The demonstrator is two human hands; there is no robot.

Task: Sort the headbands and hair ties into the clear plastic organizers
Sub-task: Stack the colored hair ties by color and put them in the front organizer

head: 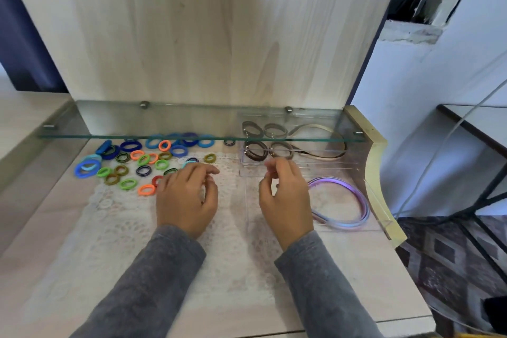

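Although the loose hair ties [131, 162] lie scattered over the left part of the worktop [68, 241], the small clear organizer [315, 167], with brown and grey ties in its compartments, stands off to the right beneath the glass shelf [192, 138].

From the head view, the left hand [189, 196] is plainly the nearer to the pile. The ties fan out ahead of it and to its left, with an orange tie [146, 189] and a red tie [156, 180] just beside its knuckles. Its fingers hang loosely curled over the lace mat [123, 214], and I see nothing in them.

The right hand [285, 197] hovers at the organizer's near wall, thumb and forefinger drawn close; whether they pinch anything I cannot tell. Just to its right a purple headband [340, 200] lies flat in a larger clear tray [381, 208], its open ends turned toward that hand. A beige headband [323, 156] sits farther back.

By my reckoning the next tie is the left hand's to pick, then carry rightward.
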